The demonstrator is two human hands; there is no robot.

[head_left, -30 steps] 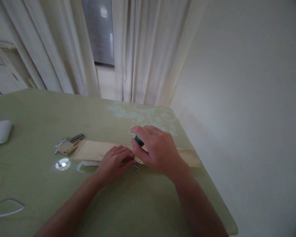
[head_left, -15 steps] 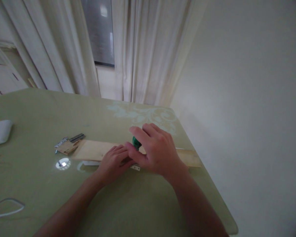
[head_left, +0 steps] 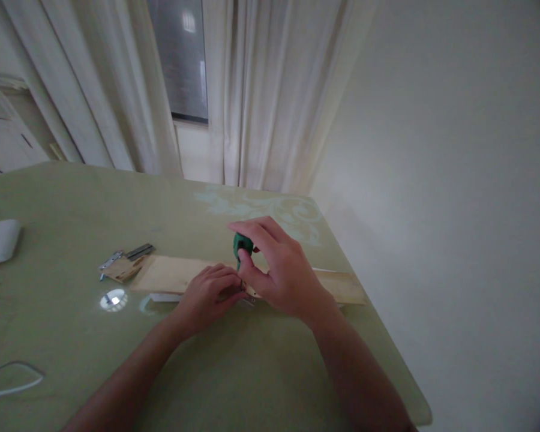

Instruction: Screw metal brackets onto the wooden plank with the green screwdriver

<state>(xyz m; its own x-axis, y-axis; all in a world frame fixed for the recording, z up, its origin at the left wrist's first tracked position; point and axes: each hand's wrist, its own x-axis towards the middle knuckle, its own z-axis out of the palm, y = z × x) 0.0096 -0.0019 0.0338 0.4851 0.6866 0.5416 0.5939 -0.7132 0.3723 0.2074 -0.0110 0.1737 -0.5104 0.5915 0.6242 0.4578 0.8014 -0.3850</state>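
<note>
A green-and-black-handled screwdriver (head_left: 242,243) stands nearly upright over a long pale wooden board (head_left: 166,273). The fingers and thumb of my right hand (head_left: 281,270) curl around its handle. My left hand (head_left: 211,297) lies on the board's front part, its thumb and index finger pinched together by the screwdriver's lower end. What they pinch is hidden. Between my hands, at the board's front edge, a small metal plate with holes (head_left: 249,299) partly shows. A white strip (head_left: 165,297) sticks out from under the board.
At the board's left end lie a small wood piece (head_left: 122,270), a metal hinge-like part (head_left: 111,259) and a dark metal strip (head_left: 140,251). A white device (head_left: 0,242) and a white cable (head_left: 13,393) are at the left. The wall (head_left: 454,210) borders the green table's (head_left: 234,384) right edge.
My right hand has lifted slightly and its fingers have opened out around the handle, so more of the green screwdriver shows. The screwdriver's top is farther left. My left hand stays put.
</note>
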